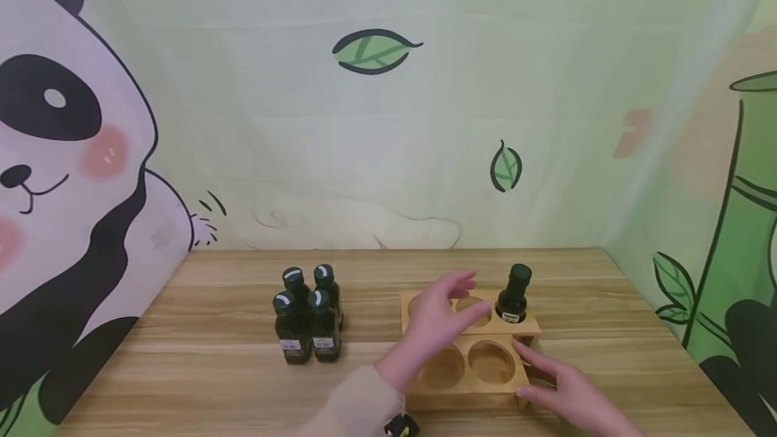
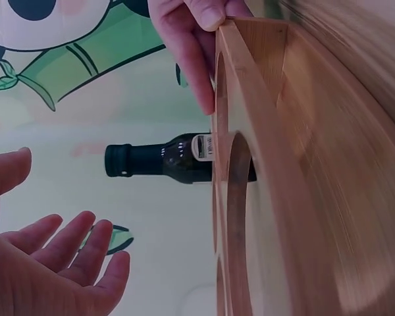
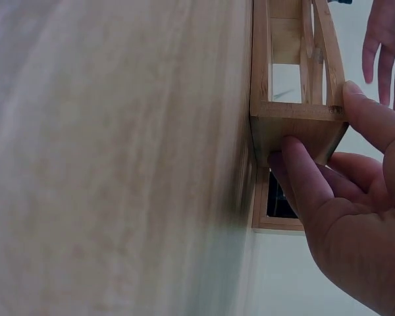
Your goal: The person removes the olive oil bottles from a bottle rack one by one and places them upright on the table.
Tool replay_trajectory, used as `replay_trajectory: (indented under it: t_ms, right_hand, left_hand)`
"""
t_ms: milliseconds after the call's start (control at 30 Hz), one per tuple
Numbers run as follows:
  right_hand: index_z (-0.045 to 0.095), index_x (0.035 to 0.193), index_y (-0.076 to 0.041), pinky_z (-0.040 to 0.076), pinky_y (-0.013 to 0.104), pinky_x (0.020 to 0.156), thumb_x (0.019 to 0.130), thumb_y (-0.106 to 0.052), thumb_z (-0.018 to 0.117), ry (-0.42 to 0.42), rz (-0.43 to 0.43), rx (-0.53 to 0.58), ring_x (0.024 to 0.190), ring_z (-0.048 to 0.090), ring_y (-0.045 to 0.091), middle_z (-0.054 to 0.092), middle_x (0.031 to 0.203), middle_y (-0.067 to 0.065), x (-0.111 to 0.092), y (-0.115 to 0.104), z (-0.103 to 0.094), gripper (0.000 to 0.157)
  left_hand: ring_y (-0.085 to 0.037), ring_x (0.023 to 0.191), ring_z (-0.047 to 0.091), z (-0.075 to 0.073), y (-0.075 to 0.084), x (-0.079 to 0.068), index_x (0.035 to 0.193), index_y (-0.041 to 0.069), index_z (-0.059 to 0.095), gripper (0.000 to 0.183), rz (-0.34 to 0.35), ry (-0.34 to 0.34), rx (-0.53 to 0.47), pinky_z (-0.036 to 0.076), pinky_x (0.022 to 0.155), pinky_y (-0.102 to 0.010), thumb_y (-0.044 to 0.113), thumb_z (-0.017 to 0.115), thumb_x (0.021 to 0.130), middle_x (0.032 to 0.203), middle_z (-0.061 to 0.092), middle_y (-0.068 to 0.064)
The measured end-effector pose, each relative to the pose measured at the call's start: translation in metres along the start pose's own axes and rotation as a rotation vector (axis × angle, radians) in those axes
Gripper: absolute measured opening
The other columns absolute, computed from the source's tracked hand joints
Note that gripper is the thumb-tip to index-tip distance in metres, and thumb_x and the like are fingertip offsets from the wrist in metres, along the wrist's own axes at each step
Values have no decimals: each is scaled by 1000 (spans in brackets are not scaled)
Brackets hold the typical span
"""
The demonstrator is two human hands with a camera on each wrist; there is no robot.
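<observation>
A two-tier wooden bottle rack (image 1: 467, 399) with round holes stands on the right half of the table. One dark bottle (image 1: 514, 294) with a black cap stands upright in the right hole of its back tier. Over the rack hovers my left hand (image 1: 432, 315), palm turned right, fingers apart and holding nothing; the left wrist view shows its loose fingers (image 2: 92, 247) apart from the bottle. My right hand (image 1: 564, 386) grips the rack's right end, with fingertips (image 3: 296, 148) against the end panel and at the upper edge.
Several dark capped bottles (image 1: 324, 336) stand in a tight cluster on the wooden table (image 1: 200, 349), left of the rack. Behind the table hangs a pale green backdrop (image 1: 267, 120) printed with a panda, leaves and bamboo.
</observation>
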State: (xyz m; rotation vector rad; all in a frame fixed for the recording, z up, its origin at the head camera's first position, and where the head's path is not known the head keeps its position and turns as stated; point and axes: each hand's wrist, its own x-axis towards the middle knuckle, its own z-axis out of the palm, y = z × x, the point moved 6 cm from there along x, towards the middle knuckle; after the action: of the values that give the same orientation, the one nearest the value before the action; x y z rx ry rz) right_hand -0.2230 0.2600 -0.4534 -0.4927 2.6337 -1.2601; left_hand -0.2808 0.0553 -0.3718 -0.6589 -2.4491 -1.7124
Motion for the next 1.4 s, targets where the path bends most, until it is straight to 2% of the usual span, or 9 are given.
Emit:
replay_trajectory:
  t_ms: [133,267,500,600,867,1133,1333,1400]
  right_hand:
    - [39,149,2,47,22,91,92,-30,71,-7,-4,8,126,51,43,44,145,29,0,-1,0,73]
    - [39,149,2,48,23,91,92,-30,70,-14,-14,21,125,50,42,42,146,30,1,-1,0,72]
    - [40,148,3,47,20,90,92,-31,70,-9,-34,8,124,52,26,44,146,28,1,0,0,72]
    - [40,148,3,47,20,90,92,-32,70,-8,-27,9,123,53,26,46,144,28,1,2,0,73]
    - [42,147,2,48,21,90,91,-33,71,13,-40,7,121,54,18,52,139,26,-1,0,-2,72]
    - [42,148,1,46,19,90,91,-33,72,11,-17,12,122,53,33,52,140,26,0,-1,-1,73]
    - [41,148,2,47,19,90,91,-32,72,1,-26,20,122,53,26,52,139,26,0,0,-1,73]
    - [41,148,3,47,20,89,91,-31,71,-4,-27,23,123,53,27,51,139,27,0,1,-1,73]
  left_hand:
    - [-20,111,63,10,-1,8,135,13,60,54,-38,-1,-40,52,90,-34,33,77,88,124,67,-5]
    - [-23,113,62,21,-5,15,135,14,60,54,-64,1,-77,52,92,-37,34,77,88,124,67,-4]
    - [-23,115,60,34,-10,25,135,13,59,55,-84,16,-87,54,84,-29,33,77,88,125,66,-4]
    - [-19,117,58,40,-12,30,136,16,59,56,-100,19,-89,53,85,-29,35,77,87,126,65,0]
    - [-21,118,58,51,-15,43,136,16,59,56,-85,48,-92,51,91,-31,34,79,86,127,65,-2]
    - [-24,121,58,62,-18,50,136,14,59,56,-82,60,-117,49,93,-30,30,79,86,128,64,-3]
    - [-23,121,58,70,-21,54,135,16,60,55,-92,68,-130,49,93,-28,28,79,86,127,65,1]
    - [-22,120,58,72,-21,54,135,17,60,54,-94,70,-138,49,93,-29,28,79,86,127,65,1]
